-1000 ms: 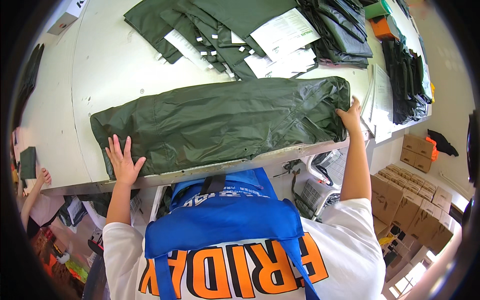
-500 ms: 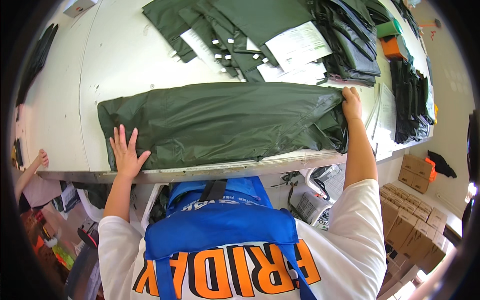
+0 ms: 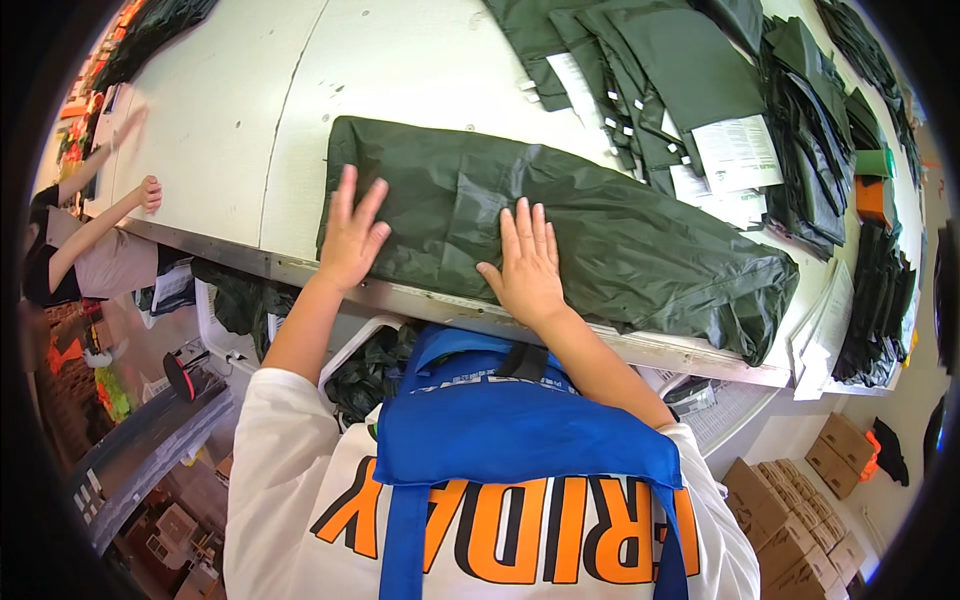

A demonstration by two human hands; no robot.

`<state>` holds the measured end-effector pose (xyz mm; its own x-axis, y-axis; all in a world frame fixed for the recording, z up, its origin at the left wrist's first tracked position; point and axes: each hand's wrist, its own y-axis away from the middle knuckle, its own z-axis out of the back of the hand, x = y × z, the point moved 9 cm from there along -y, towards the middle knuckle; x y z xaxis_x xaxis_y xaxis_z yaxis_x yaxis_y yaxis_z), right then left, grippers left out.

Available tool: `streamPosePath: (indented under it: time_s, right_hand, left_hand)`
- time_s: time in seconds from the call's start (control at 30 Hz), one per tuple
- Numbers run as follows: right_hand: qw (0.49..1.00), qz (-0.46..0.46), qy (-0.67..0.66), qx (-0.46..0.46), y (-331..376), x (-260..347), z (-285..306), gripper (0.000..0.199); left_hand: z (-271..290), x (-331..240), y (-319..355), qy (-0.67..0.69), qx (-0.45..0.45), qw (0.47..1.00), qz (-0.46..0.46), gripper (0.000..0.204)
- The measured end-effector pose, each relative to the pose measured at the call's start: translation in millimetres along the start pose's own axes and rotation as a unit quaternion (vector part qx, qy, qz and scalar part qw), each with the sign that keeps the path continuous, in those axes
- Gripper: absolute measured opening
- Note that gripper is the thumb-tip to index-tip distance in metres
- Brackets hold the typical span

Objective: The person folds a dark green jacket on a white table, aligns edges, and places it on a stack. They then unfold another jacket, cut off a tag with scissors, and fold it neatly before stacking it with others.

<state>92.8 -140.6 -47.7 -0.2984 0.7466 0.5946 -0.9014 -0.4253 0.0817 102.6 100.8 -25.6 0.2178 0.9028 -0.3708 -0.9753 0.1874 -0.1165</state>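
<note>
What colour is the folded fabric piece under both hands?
Dark green, seen in the head view: the folded fabric piece lies under the left hand and right hand.

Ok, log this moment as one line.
left hand: flat, fingers spread, on green bag | right hand: flat on bag, mid-span | bag: lying along table edge | stacked bags: behind

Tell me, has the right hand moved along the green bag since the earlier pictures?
Yes. The right hand left the green bag's right end for its middle, nearer the left hand.

Stacked dark folded bags [image 3: 800, 90], cardboard boxes [image 3: 790, 510] beside table [image 3: 400, 60]
</note>
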Motion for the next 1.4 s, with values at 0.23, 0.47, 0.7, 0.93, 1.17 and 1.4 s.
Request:
streamPosePath:
  time_s: [0.23,0.47,0.7,0.93,1.17,1.4]
  right_hand:
    - [0.856,-0.063,-0.502,-0.103,-39,29,0,0.072]
    - [0.847,-0.173,-0.477,-0.157,-52,2,-28,0.068]
    - [0.281,0.073,-0.947,-0.134,-31,-39,21,0.061]
    - [0.925,-0.287,-0.114,-0.222,52,-148,143,0.056]
    - [0.92,-0.283,-0.209,-0.174,39,-165,112,0.053]
    - [0.818,-0.289,-0.242,-0.433,65,-312,309,0.033]
  left_hand:
    - [0,98,2,0.179,0.078,0.912,0.36,0.06]
    - [33,35,-21,0.612,0.19,0.703,0.309,0.068]
    - [30,-239,-79,0.454,0.28,0.845,0.028,0.087]
    - [-99,-307,-50,0.297,0.171,0.917,-0.207,0.055]
    - [-66,-247,-66,-0.031,0.093,0.986,-0.133,0.07]
    - [-118,-233,-68,-0.065,0.126,0.985,-0.102,0.078]
